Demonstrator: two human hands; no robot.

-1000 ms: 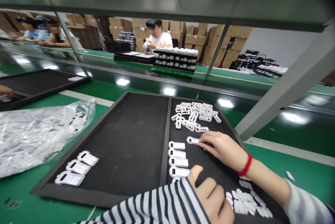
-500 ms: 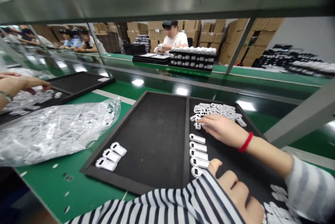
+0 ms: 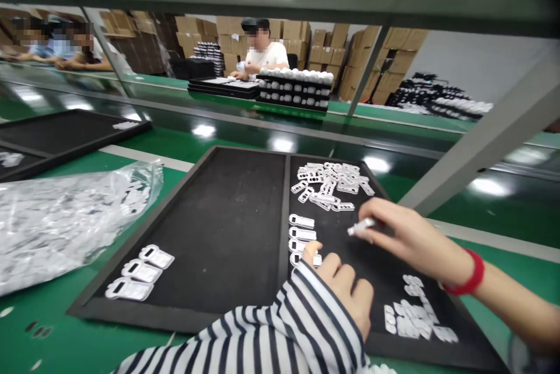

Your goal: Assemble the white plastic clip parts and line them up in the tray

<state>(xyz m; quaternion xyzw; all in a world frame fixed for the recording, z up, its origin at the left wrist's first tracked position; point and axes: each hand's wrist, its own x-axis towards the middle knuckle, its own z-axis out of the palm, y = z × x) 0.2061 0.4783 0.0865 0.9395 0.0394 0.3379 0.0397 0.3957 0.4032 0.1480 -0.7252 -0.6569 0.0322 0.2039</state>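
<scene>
Brown boxes point(image 3: 238, 44) stand stacked far back at 12 o'clock, behind a person point(image 3: 269, 58) in a white top. Nearer is a long green table point(image 3: 87, 345). On it lies a big black tray point(image 3: 227, 216), with a thin bar point(image 3: 285, 210) splitting it in two. At 9 o'clock, just beside the tray, sits a clear bag point(image 3: 65, 216) full of white bits.

On the tray's own clock, the right hand point(image 3: 406, 240), wearing a red band point(image 3: 475, 275), is at 3 o'clock. Its thumb and finger are squeezed on one white piece point(image 3: 359, 227). The left hand point(image 3: 343, 289), in a striped sleeve point(image 3: 262, 333), is near 5 o'clock with bent fingers. Its underside is hidden, so I can't tell if it holds anything.

A messy pile point(image 3: 332, 174) of long white parts lies at 1 o'clock. Small white bits point(image 3: 409, 318) lie in a heap at 4 o'clock. Three white parts point(image 3: 140, 271) sit side by side at 8 o'clock. Near the middle, right of the bar, is a short row point(image 3: 301, 220) of white parts, partly under the left hand. The squeezed piece is tilted and blurry, between the pile and the small bits.
</scene>
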